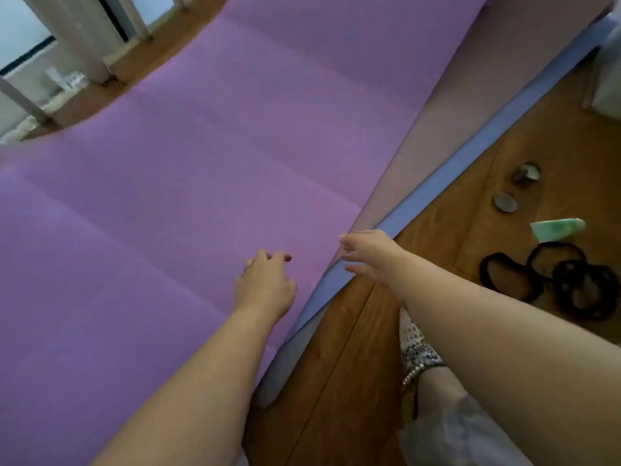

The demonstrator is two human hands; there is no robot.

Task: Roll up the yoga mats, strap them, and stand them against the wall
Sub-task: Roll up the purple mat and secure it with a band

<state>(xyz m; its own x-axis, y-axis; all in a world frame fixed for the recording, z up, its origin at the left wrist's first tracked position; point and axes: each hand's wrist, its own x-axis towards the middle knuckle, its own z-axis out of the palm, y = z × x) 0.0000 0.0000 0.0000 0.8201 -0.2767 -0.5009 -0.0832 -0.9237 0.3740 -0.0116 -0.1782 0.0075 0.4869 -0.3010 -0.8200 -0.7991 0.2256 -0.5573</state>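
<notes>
A purple yoga mat (208,156) lies unrolled across the wooden floor, with crease lines running over it. Under it lie a pinkish mat (447,105) and a blue mat (470,169), whose edges show along the right side. My left hand (265,284) hovers over or rests on the purple mat near its right edge, fingers loosely curled and holding nothing. My right hand (369,255) reaches to the mats' edge with straight fingers, at the purple mat's corner. Several black elastic straps (564,284) lie on the floor to the right.
On the wooden floor (353,381) at right are two small round objects (505,201), a green tube (557,228) and a white piece of furniture (608,79). Curtains and a window (84,35) stand at the far left. A patterned slipper (416,348) is by my right arm.
</notes>
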